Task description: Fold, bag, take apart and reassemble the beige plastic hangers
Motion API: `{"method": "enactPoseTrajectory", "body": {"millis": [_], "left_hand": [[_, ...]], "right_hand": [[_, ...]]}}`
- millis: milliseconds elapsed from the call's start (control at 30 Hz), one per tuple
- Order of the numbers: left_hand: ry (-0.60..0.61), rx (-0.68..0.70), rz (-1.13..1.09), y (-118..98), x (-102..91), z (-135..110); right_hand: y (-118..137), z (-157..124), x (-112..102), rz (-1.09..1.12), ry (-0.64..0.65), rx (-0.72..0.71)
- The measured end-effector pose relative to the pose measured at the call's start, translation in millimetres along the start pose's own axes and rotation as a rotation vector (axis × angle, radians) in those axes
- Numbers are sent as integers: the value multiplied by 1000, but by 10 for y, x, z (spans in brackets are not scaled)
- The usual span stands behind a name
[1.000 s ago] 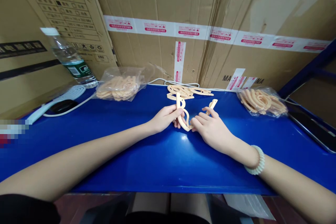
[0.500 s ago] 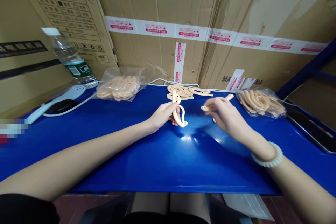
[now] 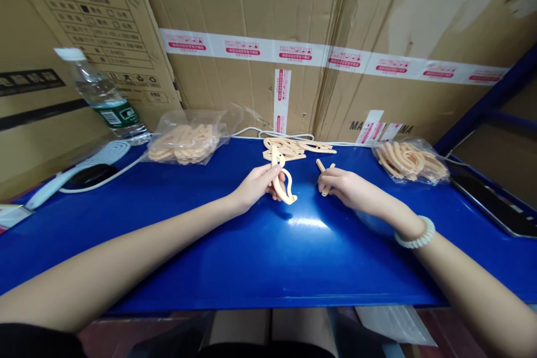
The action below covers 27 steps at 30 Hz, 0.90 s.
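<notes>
My left hand is closed, fingers and thumb pinching a beige curved piece with a looped outline and a small hole near its top. The piece is held upright above the blue table. To the right, my right hand is closed on another beige piece, mostly covered by the fingers; its ends stick out above and below them. A gap separates the two hands. Behind them, a loose pile of similar beige pieces lies on the table.
Clear bags of beige pieces lie at the left and right. A water bottle, a pale hairbrush and a black mouse-like object are on the left. A phone lies far right. Cardboard boxes stand behind.
My right hand has turned and lowered slightly, so its piece now points up and to the left. My left hand keeps its hold; the whole view has shifted a little.
</notes>
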<state>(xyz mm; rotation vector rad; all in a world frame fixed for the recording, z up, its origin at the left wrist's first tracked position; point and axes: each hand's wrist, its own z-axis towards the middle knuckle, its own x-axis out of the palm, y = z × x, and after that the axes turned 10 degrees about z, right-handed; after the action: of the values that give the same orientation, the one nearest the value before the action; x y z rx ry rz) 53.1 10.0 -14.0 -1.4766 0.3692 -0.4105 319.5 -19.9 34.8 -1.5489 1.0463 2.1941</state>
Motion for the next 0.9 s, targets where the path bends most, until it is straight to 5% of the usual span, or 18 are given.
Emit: {"method": "enactPoseTrajectory", "body": {"millis": [233,533,900], "left_hand": [[6,-10,2,3,-11,6],[6,-13,-9,-6,-6,-4],[15,9,2,-21,5,-2]], "right_hand": [[-59,-98,-288,-153,-3,165],[-384,-179,-371,-182,-12,224],[44,-15,-111,-42,-19,50]]}}
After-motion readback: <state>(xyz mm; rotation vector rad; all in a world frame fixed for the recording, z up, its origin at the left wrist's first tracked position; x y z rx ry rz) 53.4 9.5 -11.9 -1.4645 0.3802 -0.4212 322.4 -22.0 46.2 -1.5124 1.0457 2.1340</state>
